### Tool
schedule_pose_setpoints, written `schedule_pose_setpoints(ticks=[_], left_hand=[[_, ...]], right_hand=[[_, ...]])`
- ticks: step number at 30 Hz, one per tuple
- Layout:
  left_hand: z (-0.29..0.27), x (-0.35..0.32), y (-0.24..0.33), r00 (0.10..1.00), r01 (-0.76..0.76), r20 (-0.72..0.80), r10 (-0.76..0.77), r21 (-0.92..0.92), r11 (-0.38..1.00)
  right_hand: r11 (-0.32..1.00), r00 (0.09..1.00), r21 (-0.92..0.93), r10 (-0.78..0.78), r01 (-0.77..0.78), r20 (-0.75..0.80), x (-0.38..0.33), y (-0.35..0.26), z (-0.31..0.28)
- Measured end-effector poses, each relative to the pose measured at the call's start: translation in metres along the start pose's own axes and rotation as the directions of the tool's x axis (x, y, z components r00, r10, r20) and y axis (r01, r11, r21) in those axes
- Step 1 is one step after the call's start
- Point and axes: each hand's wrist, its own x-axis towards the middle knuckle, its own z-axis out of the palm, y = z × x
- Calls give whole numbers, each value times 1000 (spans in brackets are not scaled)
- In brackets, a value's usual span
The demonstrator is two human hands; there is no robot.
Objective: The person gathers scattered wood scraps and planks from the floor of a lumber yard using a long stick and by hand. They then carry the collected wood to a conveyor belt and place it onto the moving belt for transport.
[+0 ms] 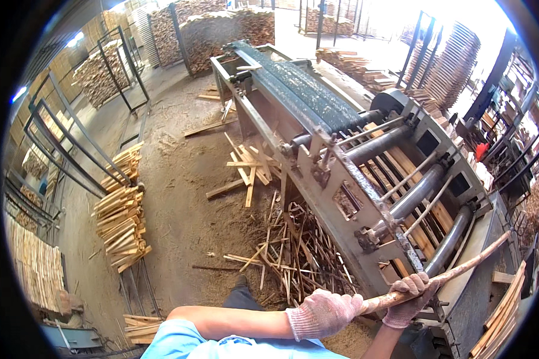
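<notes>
Two gloved hands clench one long wooden stick [443, 276] at a roller machine [365, 161] in a sawdust-strewn timber shed. The left hand [324, 312], at about 6 o'clock in the view, wraps its fingers around the stick's near end; the right hand [411, 297], just beside it toward 3 o'clock, grips a little farther along. From both fists the stick's long axis runs up toward 2 o'clock, its far tip [506, 235] lying over the machine's near right corner, so the right hand is the nearer of the two to that tip. The stick crosses close to the last of three steel rollers [418, 190] counted on this end of the machine; whether it touches one cannot be told. A dark belt [308, 90] runs away toward 12 o'clock. Offcuts [293, 251] litter the floor at the machine's foot, toward 9 o'clock of the hands, and one stack of cut slats [121, 218] stands well apart beyond them.
</notes>
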Motion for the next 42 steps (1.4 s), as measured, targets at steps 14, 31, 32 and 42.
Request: schedule_pose_setpoints(ticks=[14, 31, 32, 42], left_hand=[[60, -194, -206, 825, 504, 412, -387, -229, 833], [50, -690, -68, -283, 952, 471, -835, 246, -184], [40, -696, -53, -330, 934, 506, -797, 299, -196], [19, -709, -30, -292, 874, 585, -757, 484, 37]], right_hand=[[620, 912, -736, -80, -271, -403, -55, 200, 33], [-2, 155, -254, 785, -967, -600, -120, 545, -110], [11, 89, -124, 766, -992, -637, -150, 547, -143], [411, 112, 167, 573, -896, -812, -220, 381, -288]])
